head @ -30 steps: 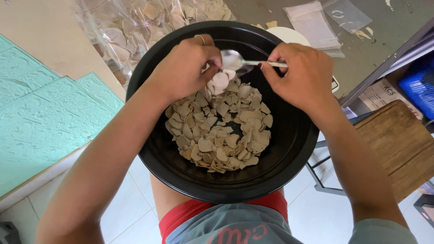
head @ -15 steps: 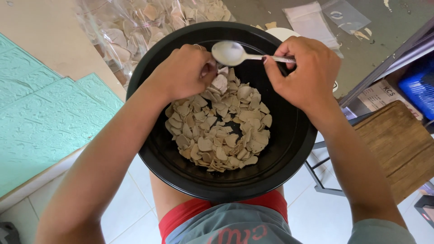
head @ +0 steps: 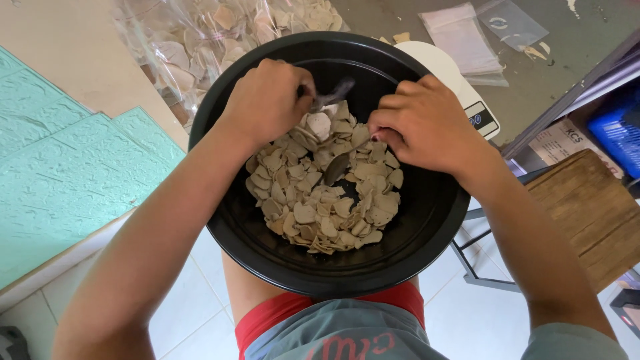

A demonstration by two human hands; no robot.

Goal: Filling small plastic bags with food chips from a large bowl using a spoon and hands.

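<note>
Now, compared with a moment ago, my left hand (head: 267,100) has curled into a loose fist at the far edge of the chips (head: 320,190) in the black bowl (head: 427,227). My right hand (head: 427,123) has dropped, fingers pinched around the spoon (head: 335,168), digging its bowl into the pile.

Bowl (head: 427,220) — black plastic by the look of it, smooth with a soft sheen. Chips (head: 320,193) inside — dry, matt, pale tan flakes with rough edges. Spoon (head: 335,168) — polished metal, glossy, part buried among the flakes. Bag (head: 193,40) — clear, crinkled glossy plastic film. Small pouches (head: 467,33) — thin transparent plastic. Wall panel (head: 60,173) — teal, matt, embossed brick texture. Stool top (head: 587,213) — bare wood, rough grain. Floor (head: 193,300) — white glazed tile.
</note>
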